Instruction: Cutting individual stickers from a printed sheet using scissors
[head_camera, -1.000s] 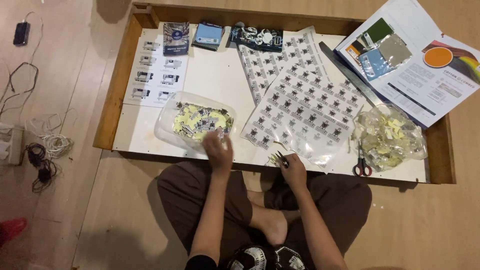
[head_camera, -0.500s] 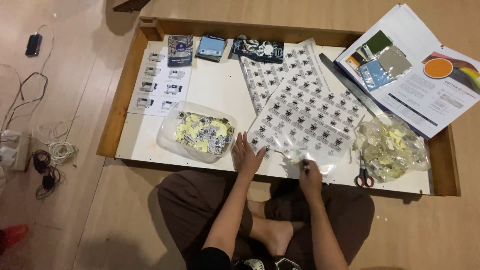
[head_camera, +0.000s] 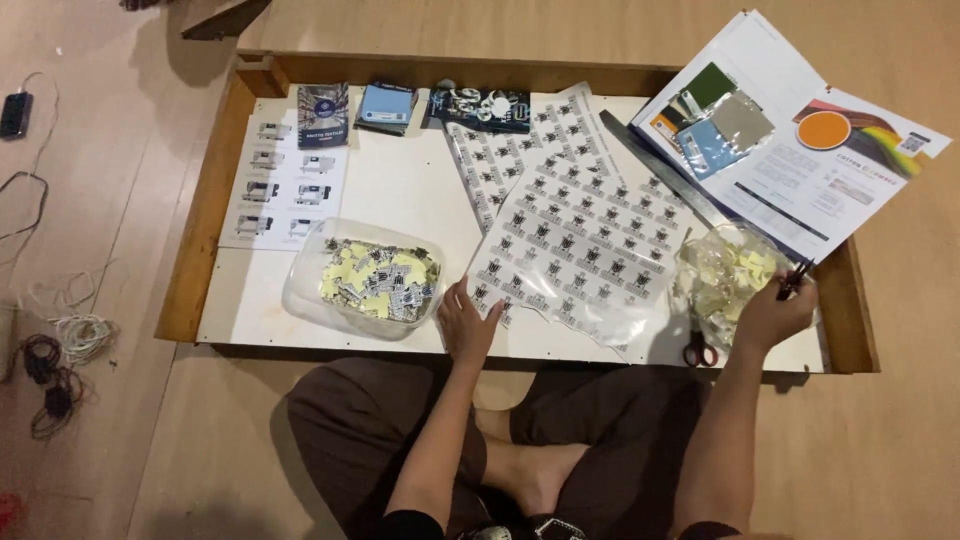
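On the white board (head_camera: 400, 190) inside the low wooden frame (head_camera: 205, 210), the big sticker sheet (head_camera: 585, 245) lies near-centre, a 2nd sheet (head_camera: 500, 150) behind it. Since 0.5 s ago the right hand (head_camera: 770, 315) has left the sheet's near edge and swung right to the clear bag of scraps (head_camera: 725, 270), clenched on a small dark tool (head_camera: 795, 280), apparently tweezers; hard to tell. Reads as dropping waste between peels. Left hand (head_camera: 468, 322) lies flat, released, fingers spread on the sheet's near-left corner, pinning it. Left: clear tub of cut labels (head_camera: 365, 275). Red-handled scissors (head_camera: 700, 350) near the right hand. Far right: colour brochures (head_camera: 790, 150), ruler (head_camera: 660, 170). Wooden floor (head_camera: 120, 400), cables (head_camera: 60, 340) at left.
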